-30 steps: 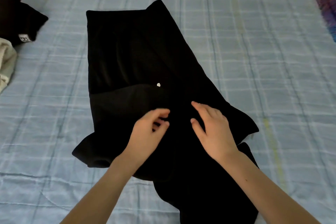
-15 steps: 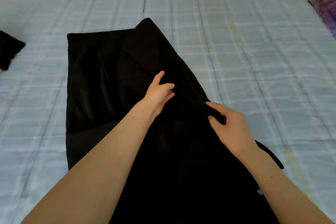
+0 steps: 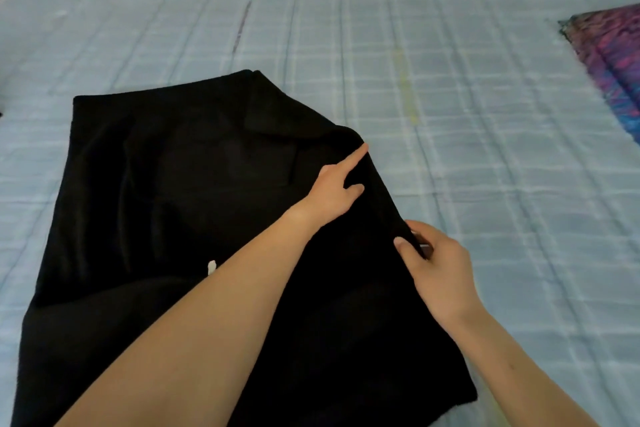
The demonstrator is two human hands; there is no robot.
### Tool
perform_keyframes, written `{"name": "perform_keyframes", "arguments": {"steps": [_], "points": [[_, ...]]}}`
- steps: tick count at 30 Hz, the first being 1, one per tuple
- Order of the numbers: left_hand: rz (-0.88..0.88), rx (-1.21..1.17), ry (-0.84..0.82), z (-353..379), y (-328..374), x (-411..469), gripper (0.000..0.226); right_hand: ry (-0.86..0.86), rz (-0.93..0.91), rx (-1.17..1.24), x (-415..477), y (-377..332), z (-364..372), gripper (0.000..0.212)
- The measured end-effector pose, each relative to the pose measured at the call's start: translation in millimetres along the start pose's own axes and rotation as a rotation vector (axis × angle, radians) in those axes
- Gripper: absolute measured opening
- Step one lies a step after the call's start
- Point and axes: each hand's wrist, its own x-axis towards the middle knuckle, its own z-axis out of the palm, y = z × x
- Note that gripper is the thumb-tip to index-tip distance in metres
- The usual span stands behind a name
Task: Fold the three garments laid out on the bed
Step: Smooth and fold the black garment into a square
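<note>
Two hands on the black garment (image 3: 166,204), which lies flat on the pale blue bed (image 3: 450,80), spread from centre toward seven o'clock. Left hand (image 3: 334,192) presses near its two o'clock fold, forefinger straight, thumb spread apart. Right hand (image 3: 441,270) pinches the three o'clock edge between thumb and fingers. Purple patterned cloth (image 3: 609,66) sits out at two o'clock.

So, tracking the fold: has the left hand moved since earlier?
Yes: the left hand went forward and right across the black garment, past its white tag.
</note>
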Motion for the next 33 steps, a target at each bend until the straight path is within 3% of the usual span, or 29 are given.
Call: {"name": "perform_keyframes", "arguments": {"steps": [3, 6, 10, 12, 15, 20, 23, 25, 28, 33], "points": [[0.072, 0.055, 0.19, -5, -10, -9, 0.059, 0.016, -0.086, -0.184, 5, -6, 2, 0.038], [0.054, 0.3, 0.403, -24, -29, -8, 0.044, 0.038, -0.276, -0.261, 22, -23, 11, 0.046], [-0.04, 0.52, 0.46, -49, -44, 11, 0.056, -0.146, -0.458, -0.352, 58, -37, 39, 0.058], [0.001, 0.626, 0.421, -53, -43, 24, 0.067, -0.249, -0.405, -0.494, 79, -25, 46, 0.066], [0.018, 0.737, 0.324, -61, -36, 50, 0.074, -0.224, -0.35, -0.584, 96, 4, 46, 0.063], [0.093, 0.703, 0.042, -54, -13, 111, 0.067, -0.12, -0.388, -0.562, 96, 21, 51, 0.06], [0.204, 0.736, 0.051, -48, -11, 124, 0.059, -0.111, -0.405, -0.562, 96, 21, 52, 0.06], [0.131, 0.825, 0.067, -44, -22, 123, 0.057, -0.092, -0.414, -0.572, 97, 23, 52, 0.06], [-0.011, 0.908, -0.043, -43, -39, 120, 0.061, -0.097, -0.41, -0.605, 98, 23, 55, 0.06], [-0.055, 0.734, -0.036, -50, -4, 78, 0.058, -0.126, -0.387, -0.583, 97, 17, 49, 0.058]]}}
